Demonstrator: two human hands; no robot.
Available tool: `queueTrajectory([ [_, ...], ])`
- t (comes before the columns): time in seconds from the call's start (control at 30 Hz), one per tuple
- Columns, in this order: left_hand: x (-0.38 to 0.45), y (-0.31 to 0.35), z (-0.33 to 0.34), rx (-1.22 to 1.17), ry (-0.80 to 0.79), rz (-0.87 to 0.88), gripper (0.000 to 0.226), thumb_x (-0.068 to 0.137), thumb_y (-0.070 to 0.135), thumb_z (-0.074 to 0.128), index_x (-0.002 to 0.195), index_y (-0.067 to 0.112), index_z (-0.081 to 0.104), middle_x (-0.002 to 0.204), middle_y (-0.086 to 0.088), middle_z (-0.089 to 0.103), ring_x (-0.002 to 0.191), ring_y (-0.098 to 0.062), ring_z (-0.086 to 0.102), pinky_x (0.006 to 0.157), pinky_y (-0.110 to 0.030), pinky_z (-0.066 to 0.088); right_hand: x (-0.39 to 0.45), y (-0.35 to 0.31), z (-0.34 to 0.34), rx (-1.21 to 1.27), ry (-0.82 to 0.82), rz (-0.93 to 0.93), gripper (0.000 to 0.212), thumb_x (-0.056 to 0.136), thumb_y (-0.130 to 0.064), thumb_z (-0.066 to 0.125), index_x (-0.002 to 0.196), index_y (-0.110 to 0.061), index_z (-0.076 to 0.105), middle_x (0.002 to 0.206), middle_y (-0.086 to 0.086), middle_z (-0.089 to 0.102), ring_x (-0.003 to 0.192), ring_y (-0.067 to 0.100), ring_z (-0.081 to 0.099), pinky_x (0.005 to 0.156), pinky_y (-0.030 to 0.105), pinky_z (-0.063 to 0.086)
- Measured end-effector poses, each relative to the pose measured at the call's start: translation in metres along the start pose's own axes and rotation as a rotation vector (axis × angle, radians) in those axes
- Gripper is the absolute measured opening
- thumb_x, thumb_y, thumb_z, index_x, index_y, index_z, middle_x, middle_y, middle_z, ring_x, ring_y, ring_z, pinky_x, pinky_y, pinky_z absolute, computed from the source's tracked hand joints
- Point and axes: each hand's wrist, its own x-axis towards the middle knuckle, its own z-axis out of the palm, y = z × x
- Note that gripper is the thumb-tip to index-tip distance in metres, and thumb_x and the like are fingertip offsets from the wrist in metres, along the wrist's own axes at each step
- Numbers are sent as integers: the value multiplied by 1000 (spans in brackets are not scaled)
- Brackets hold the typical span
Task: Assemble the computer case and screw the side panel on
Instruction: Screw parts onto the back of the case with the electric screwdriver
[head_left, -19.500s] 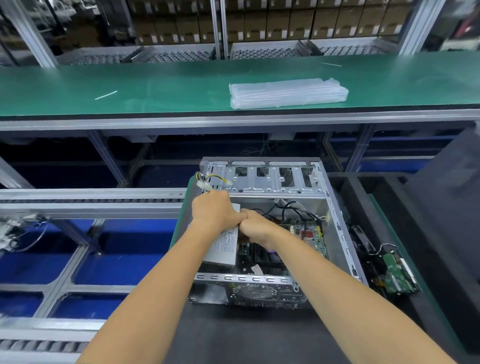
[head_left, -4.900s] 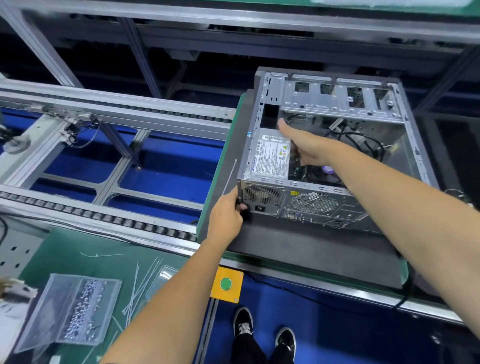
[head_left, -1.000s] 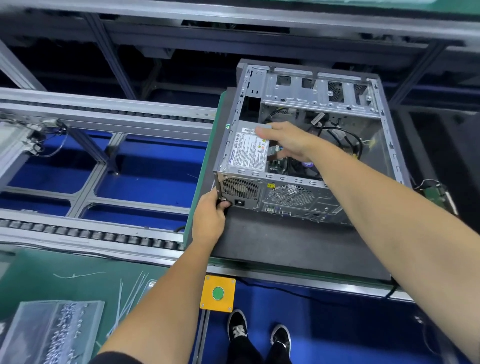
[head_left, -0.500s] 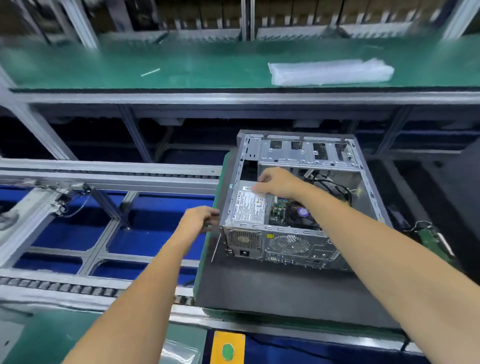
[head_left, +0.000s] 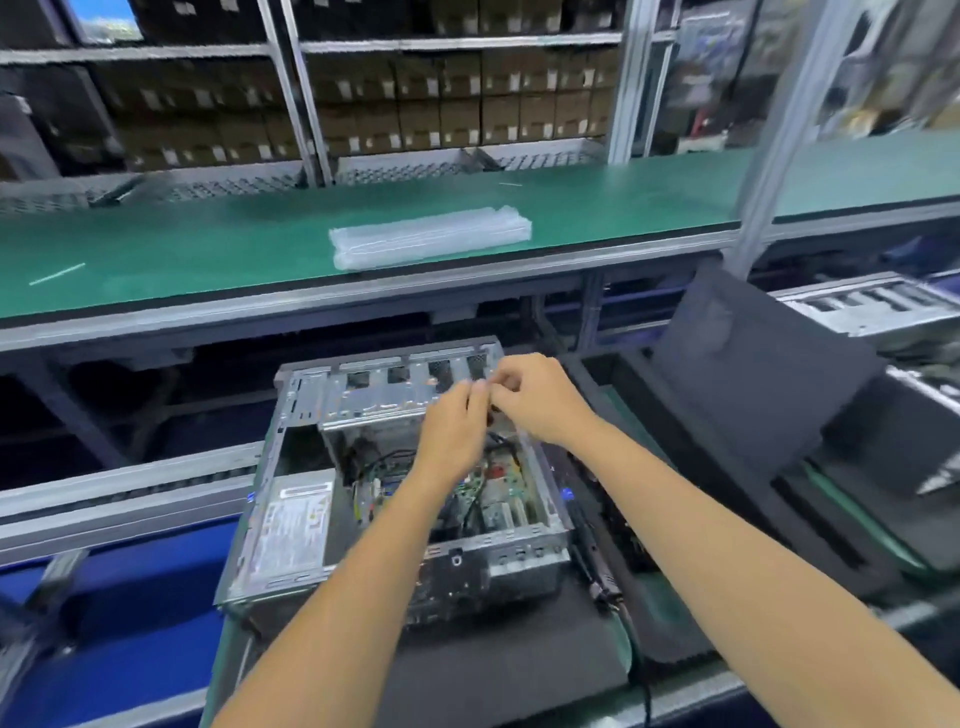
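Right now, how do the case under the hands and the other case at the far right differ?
The open computer case sits in front of the person, while the second case lies off at the right edge. Both hands, left hand and right hand, meet over the near one; nothing touches the far one. The near one shows its boards and cables; the far one's inside is cut off and blurred. Both are bare grey metal with slotted bays.

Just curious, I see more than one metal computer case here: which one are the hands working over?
The open computer case directly below both hands; the other case lies far right, untouched.
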Motion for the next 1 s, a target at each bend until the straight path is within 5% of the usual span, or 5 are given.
queueTrajectory([
  [0.23, 60, 42, 135, 284, -234, -5, 21, 90, 13, 46, 86, 8, 66, 95, -6, 65, 88, -23, 55, 72, -26, 37, 2, 149, -66, 40, -11, 285, 13, 91, -8, 52, 83, -11, 62, 83, 10, 67, 79, 33, 66, 69, 38, 53],
  [0.37, 86, 46, 188, 351, -246, -168, 19, 85, 7, 45, 71, 0, 56, 87, -13, 64, 65, -27, 53, 58, -29, 39, -4, 188, -16, -81, -358, 340, 10, 92, -20, 57, 91, -10, 53, 93, 9, 61, 90, 32, 59, 68, 36, 46],
  [0.53, 98, 29, 196, 471, -221, -372, 21, 79, 7, 49, 59, 4, 45, 58, -8, 47, 51, -22, 44, 50, -30, 38, -20, 201, 57, -119, -584, 452, 79, 93, -44, 64, 145, 1, 24, 149, 20, 30, 131, 38, 45, 100, 42, 42],
  [0.8, 103, 2, 198, 499, -241, -466, 27, 81, 6, 48, 56, 9, 37, 60, -17, 51, 55, -24, 43, 51, -29, 39, 1, 214, 57, -40, -601, 484, 64, 98, -35, 58, 138, 4, 28, 142, 22, 44, 126, 35, 52, 88, 34, 44],
  [1.0, 114, 0, 207, 394, -155, -486, 29, 88, 20, 45, 83, -6, 59, 87, -25, 63, 74, -35, 58, 60, -30, 40, 20, 244, 4, 399, -296, 471, 22, 99, -31, 53, 106, -12, 45, 103, 2, 55, 98, 23, 52, 73, 33, 37],
])
